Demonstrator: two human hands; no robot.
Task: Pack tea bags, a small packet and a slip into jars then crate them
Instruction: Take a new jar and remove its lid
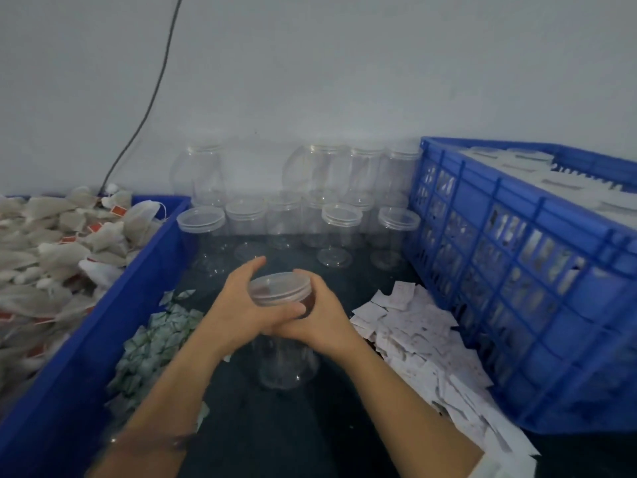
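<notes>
Dark tabletop bears a clear jar (287,363), upright with its lid on. Both hands clasp its top: the left hand (241,305) wraps the neck, and the right hand (322,319) curls round the lid. Small packets (155,339) lie left of the grip and paper slips (413,339) right. Beyond stand empty jars (339,232), with a bin (138,288) of tea bags (51,253) further left and a blue crate (517,270) further right.

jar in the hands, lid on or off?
On. The clear lid sits on the mouth of the jar, with the left hand and right hand gripping the jar's top. Screwed tight: cannot tell.
</notes>
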